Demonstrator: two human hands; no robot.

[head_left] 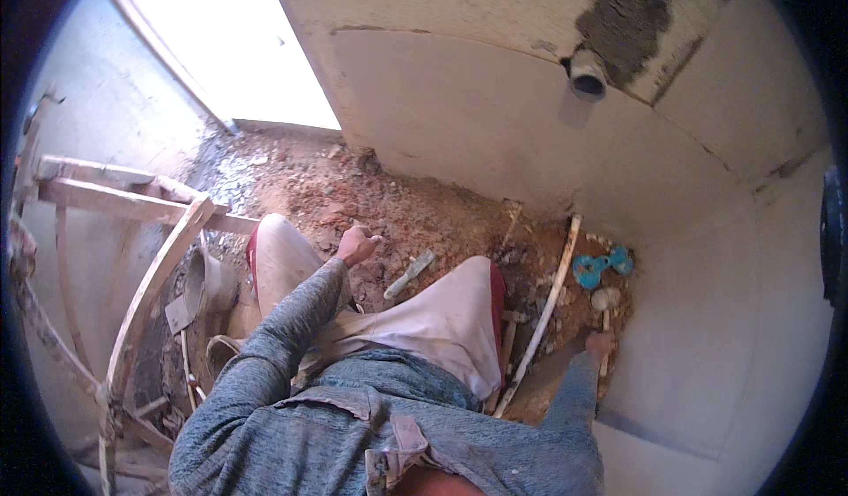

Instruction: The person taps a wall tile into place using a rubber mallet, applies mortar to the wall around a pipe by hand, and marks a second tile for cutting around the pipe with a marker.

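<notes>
My left hand (357,246) is over the rubble between my knees, its fingers curled; whether anything small is in them cannot be made out. Just right of it, a pale, flat, narrow tool (409,274) lies on the dirt, like a scraper or trowel. My right hand (600,346) reaches down beside the right wall, closed at a thin wooden stick (605,321) that shows above and below it. A rounded pale lump (605,299) sits at the stick's upper end. Beyond that lies a turquoise two-lobed object (603,267).
A long pale pole (549,306) leans along my right side. On my left stand a wooden frame (150,284) and a dusty bucket (210,286). A pipe stub (587,75) sticks out of the front wall (459,98). A bright doorway (238,45) opens at far left.
</notes>
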